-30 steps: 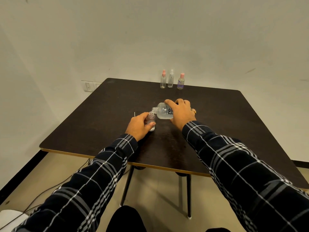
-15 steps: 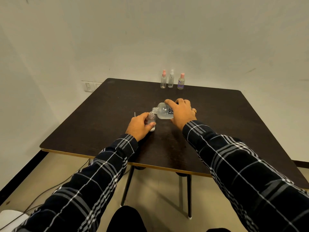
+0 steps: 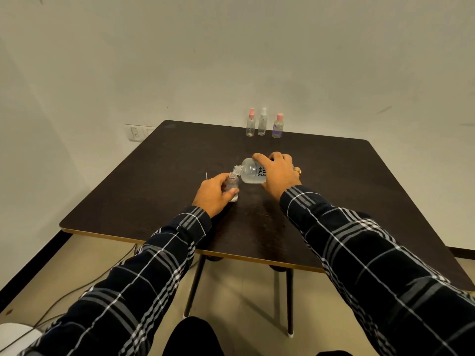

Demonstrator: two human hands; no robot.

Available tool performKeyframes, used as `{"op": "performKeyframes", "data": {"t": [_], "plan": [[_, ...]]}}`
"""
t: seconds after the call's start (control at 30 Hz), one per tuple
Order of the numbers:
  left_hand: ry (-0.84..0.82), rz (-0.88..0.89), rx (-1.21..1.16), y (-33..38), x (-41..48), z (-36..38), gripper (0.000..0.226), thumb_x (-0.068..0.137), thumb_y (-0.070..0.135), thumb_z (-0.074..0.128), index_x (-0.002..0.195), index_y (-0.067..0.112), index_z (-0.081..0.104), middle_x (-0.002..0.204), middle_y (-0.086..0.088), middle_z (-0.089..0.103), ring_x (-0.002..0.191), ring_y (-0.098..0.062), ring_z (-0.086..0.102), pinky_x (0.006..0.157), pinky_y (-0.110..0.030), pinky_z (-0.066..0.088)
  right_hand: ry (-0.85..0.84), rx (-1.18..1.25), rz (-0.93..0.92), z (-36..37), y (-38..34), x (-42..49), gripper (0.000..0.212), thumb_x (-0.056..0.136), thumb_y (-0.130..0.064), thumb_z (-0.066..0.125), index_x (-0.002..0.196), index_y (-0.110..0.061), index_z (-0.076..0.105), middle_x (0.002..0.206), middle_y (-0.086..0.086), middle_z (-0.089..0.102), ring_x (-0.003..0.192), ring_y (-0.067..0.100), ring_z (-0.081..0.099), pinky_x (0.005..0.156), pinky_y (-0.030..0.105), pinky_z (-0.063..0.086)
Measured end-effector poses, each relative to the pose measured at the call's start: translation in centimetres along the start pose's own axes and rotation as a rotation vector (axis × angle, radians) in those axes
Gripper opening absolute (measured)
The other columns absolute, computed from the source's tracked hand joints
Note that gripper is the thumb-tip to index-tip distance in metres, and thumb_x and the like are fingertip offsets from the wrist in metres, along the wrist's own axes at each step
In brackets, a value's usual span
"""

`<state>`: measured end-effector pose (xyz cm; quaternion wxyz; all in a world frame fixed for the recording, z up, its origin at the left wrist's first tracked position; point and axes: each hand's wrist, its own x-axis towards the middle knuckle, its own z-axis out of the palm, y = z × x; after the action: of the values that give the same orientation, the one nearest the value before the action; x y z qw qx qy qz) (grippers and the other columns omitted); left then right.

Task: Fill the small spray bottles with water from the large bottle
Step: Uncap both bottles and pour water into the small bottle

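My right hand point(image 3: 279, 176) grips the large clear bottle point(image 3: 250, 171), tipped on its side with its open neck pointing left over the mouth of a small uncapped spray bottle point(image 3: 233, 186). My left hand point(image 3: 213, 195) holds that small bottle upright on the dark table point(image 3: 334, 181). A thin white tube point(image 3: 206, 176), part of a spray top, sticks up just behind my left hand. Three capped small spray bottles stand at the table's far edge: one with a pink cap point(image 3: 250, 122), a clear one point(image 3: 262, 122), and a purple-tinted one point(image 3: 278, 126).
The table sits against a pale wall with a socket plate point(image 3: 136, 132) at the left. Cables point(image 3: 77, 291) run over the floor under the table's front left corner. Table legs point(image 3: 289, 301) show below the front edge.
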<state>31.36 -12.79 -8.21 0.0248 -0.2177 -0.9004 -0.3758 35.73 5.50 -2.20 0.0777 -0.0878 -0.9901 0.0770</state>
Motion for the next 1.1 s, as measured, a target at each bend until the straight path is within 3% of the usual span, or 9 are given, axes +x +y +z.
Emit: {"op": "performKeyframes", "data": {"t": [0.57, 0.87, 1.1], "plan": [[0.004, 0.011, -0.004, -0.23, -0.08, 0.01, 0.045, 0.094, 0.029, 0.070, 0.135, 0.017, 0.057, 0.116, -0.002, 0.068, 0.097, -0.007, 0.058, 0.090, -0.026, 0.049, 0.007, -0.017, -0.006, -0.23, -0.14, -0.09, 0.071, 0.090, -0.021, 0.070, 0.146, -0.043, 0.032, 0.140, 0.007, 0.039, 0.134, 0.032, 0.030, 0.104, 0.062, 0.037], [0.012, 0.017, -0.005, -0.18, 0.00, 0.03, 0.041, 0.094, 0.028, 0.070, 0.132, 0.018, 0.059, 0.115, -0.001, 0.069, 0.097, -0.007, 0.059, 0.087, -0.023, 0.044, 0.000, -0.024, -0.009, -0.46, -0.21, -0.20, 0.071, 0.090, -0.020, 0.070, 0.147, -0.042, 0.032, 0.140, 0.007, 0.039, 0.135, 0.032, 0.030, 0.105, 0.062, 0.035], [-0.002, 0.009, -0.018, -0.23, 0.05, -0.06, 0.044, 0.094, 0.028, 0.069, 0.135, 0.019, 0.058, 0.119, -0.001, 0.069, 0.103, -0.009, 0.061, 0.093, -0.026, 0.048, 0.001, -0.033, -0.005, -0.29, -0.24, 0.04, 0.071, 0.090, -0.021, 0.070, 0.146, -0.043, 0.032, 0.138, 0.007, 0.040, 0.133, 0.032, 0.032, 0.101, 0.060, 0.038]]}}
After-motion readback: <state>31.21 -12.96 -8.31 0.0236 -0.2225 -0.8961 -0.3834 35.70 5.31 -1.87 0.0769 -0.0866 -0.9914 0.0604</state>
